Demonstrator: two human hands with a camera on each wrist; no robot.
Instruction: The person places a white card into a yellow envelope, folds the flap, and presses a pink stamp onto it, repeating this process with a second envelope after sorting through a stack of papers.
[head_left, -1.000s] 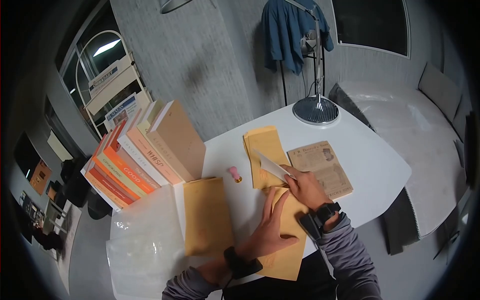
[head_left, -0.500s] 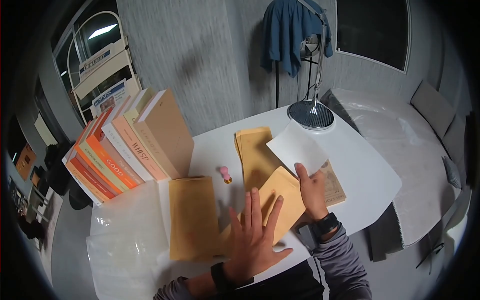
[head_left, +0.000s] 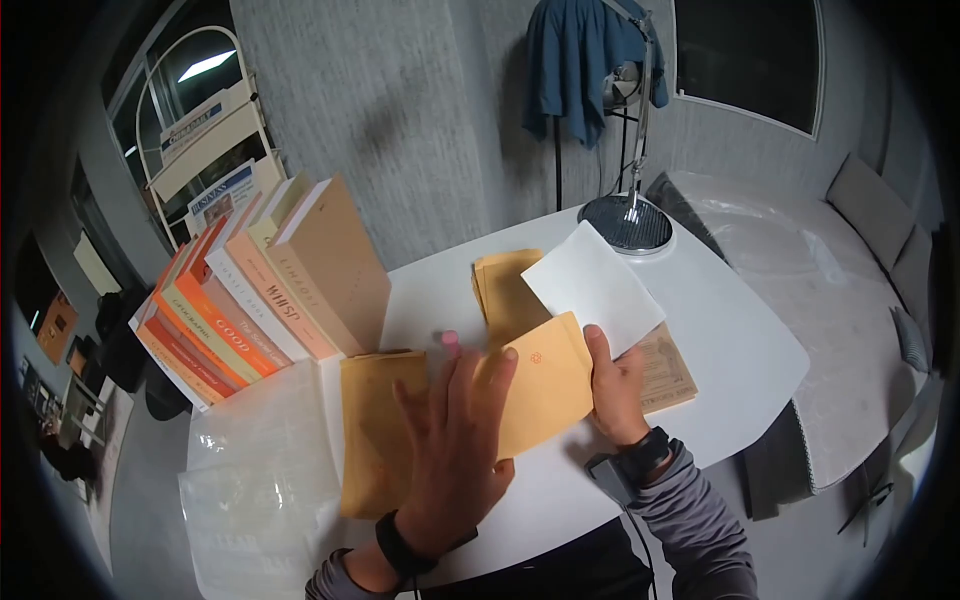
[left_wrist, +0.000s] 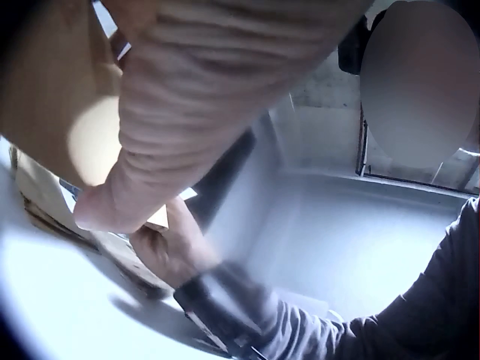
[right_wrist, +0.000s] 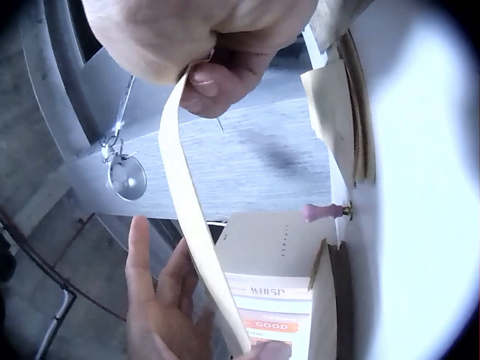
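Observation:
My right hand (head_left: pixel 622 395) grips a yellow paper envelope (head_left: pixel 555 375) by its right end, together with a white sheet of paper (head_left: pixel 590 285), thumb on the near side. The envelope is lifted and tilted above the table, with a small reddish mark on its face. My left hand (head_left: pixel 455 430) is at the envelope's left end, fingers extended and spread in front of it. In the right wrist view the envelope appears edge-on, the left fingers (right_wrist: pixel 139 262) on one side and the left thumb (right_wrist: pixel 270 349) on the other. Its left end is hidden behind the left hand.
Another yellow envelope (head_left: pixel 375 440) lies left, beside clear plastic (head_left: pixel 260 490). More envelopes (head_left: pixel 505 265) lie behind. A pink-handled stamp (right_wrist: pixel 322 212) stands between them. A printed booklet (head_left: pixel 668 375) is partly covered. Upright books (head_left: pixel 330 270) and a lamp base (head_left: pixel 625 225) stand on the white table.
The right hand has swung the white sheet up beside the envelope and now holds both. The envelope has risen off the table, and the left hand has shifted left from pressing flat on it.

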